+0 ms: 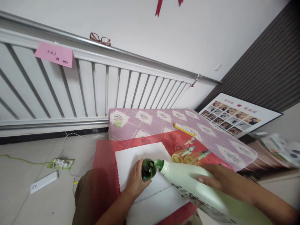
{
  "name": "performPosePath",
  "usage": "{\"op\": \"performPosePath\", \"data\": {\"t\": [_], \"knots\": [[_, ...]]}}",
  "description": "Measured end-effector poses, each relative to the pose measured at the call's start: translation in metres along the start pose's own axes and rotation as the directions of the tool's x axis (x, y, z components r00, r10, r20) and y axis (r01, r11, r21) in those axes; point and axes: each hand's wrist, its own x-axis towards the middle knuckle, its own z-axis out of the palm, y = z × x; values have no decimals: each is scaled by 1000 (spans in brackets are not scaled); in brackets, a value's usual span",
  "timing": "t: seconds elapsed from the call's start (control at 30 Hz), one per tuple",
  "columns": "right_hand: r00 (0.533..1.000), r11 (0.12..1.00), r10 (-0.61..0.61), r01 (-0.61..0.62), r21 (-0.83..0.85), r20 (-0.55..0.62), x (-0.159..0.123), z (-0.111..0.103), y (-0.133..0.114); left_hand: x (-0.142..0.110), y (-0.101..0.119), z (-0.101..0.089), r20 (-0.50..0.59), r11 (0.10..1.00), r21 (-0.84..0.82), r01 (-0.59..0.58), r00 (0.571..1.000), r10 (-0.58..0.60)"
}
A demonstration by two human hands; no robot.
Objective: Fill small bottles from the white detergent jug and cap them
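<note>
My left hand (pixel 136 180) is closed around a small dark green bottle (pixel 148 168), glossy and rounded, above the white sheet. A large pale green detergent jug (pixel 187 178) lies tilted in my right hand (pixel 213 179), which grips it by its upper side. The jug's green spout (pixel 159 163) points at the small bottle and is very close to it; whether they touch, or any liquid runs, I cannot tell. Beneath both is a white sheet (pixel 152 198) with zigzag edges, spread on red cloth (pixel 105 156). A pale green cap (pixel 118 122) lies further back.
A purple patterned covered surface (pixel 157 118) carries a yellow-and-white box (pixel 184 129) and several clear looped items with clips (pixel 188 151). A radiator (pixel 100 87) runs along the wall, glasses (pixel 100 39) on top. A power strip (pixel 61 163) and white power bank (pixel 44 182) lie on the floor.
</note>
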Motion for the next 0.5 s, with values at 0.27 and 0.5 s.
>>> {"op": "performPosePath", "data": {"t": [0.27, 0.5], "knots": [[1000, 998, -2, 3, -63, 19, 7, -1, 0, 2, -1, 0, 8, 1000, 2, -3, 1000, 3], [998, 995, -2, -4, -102, -58, 7, -2, -5, 2, 2, -3, 24, 1000, 11, 9, 1000, -9]]}}
